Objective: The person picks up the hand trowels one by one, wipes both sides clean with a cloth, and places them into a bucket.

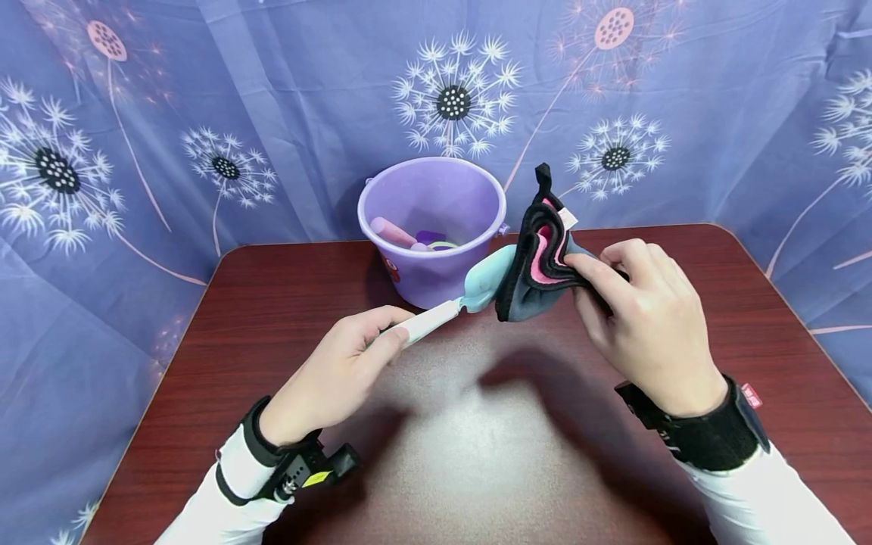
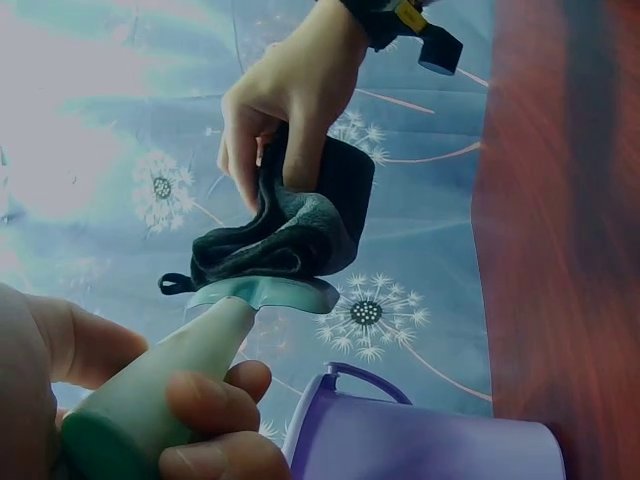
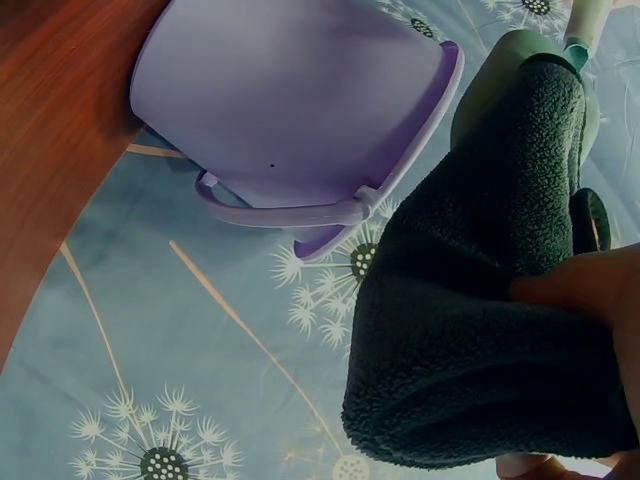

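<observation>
My left hand (image 1: 344, 371) grips the white handle of a toy shovel (image 1: 485, 280) with a pale turquoise blade. In the left wrist view the fingers curl round the shovel's handle (image 2: 190, 360), which has a green end. My right hand (image 1: 643, 318) pinches a folded cloth (image 1: 527, 295), dark grey and pink with black edging, a black hanging loop and a white tag. The cloth lies against the blade and covers its far end. In the right wrist view the fuzzy dark cloth (image 3: 470, 300) hides much of the blade.
Behind the shovel stands a purple bucket (image 1: 436, 276) on the dark red wooden table (image 1: 272, 303). Inside it lie a pink rod-like piece (image 1: 393, 232) and other partly hidden toys. A blue curtain (image 1: 306, 76) with dandelion prints hangs round the table's back and sides.
</observation>
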{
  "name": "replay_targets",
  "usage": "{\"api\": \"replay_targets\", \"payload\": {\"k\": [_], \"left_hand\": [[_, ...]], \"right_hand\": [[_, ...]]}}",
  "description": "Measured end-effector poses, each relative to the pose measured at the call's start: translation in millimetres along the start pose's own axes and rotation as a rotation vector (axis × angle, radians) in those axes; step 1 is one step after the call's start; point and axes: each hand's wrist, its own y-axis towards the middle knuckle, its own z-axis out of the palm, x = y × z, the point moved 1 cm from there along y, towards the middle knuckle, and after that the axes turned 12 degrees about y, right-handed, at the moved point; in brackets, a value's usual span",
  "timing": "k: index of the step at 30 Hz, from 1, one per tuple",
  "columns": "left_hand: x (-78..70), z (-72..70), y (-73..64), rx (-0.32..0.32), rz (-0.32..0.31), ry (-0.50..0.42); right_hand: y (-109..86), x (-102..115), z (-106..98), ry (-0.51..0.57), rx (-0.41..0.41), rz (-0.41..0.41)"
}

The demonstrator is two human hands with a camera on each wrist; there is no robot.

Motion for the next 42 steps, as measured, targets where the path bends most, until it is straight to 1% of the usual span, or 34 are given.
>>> {"api": "replay_targets", "payload": {"k": [3,6,10,12,18,21,29,36,39,42], "left_hand": [[-0.5,-1.1,0.6,0.008,-0.003,-0.021],[-0.6,-1.1,1.0,0.014,-0.003,-0.049],[-0.5,0.6,1.1,0.022,0.005,-0.077],[-0.7,1.7,0.9,0.025,0.005,-0.077],[-1.4,6.2,1.1,0.035,0.008,-0.066],[-0.7,9.3,1.8,0.04,0.014,-0.077],[-0.3,18.4,3.5,0.063,0.016,-0.088],[1.5,21.6,5.5,0.069,0.023,-0.076],[2.4,22.2,6.0,0.078,0.025,-0.092],[3.4,22.6,6.8,0.094,0.021,-0.115]], "right_hand": [[-2.4,-3,-1,0.0,0.019,0.026],[-4.9,-6,-2,0.013,0.045,0.07],[-7.4,-7,-3,0.057,0.074,0.14],[-8.2,-6,-3,0.081,0.078,0.166],[-10.8,-5,-1,0.115,0.087,0.207],[-12.0,-4,1,0.126,0.092,0.219],[-14.0,1,7,0.149,0.112,0.203],[-14.7,6,12,0.161,0.129,0.165],[-14.4,7,14,0.168,0.135,0.138],[-13.4,8,15,0.171,0.14,0.094]]}}
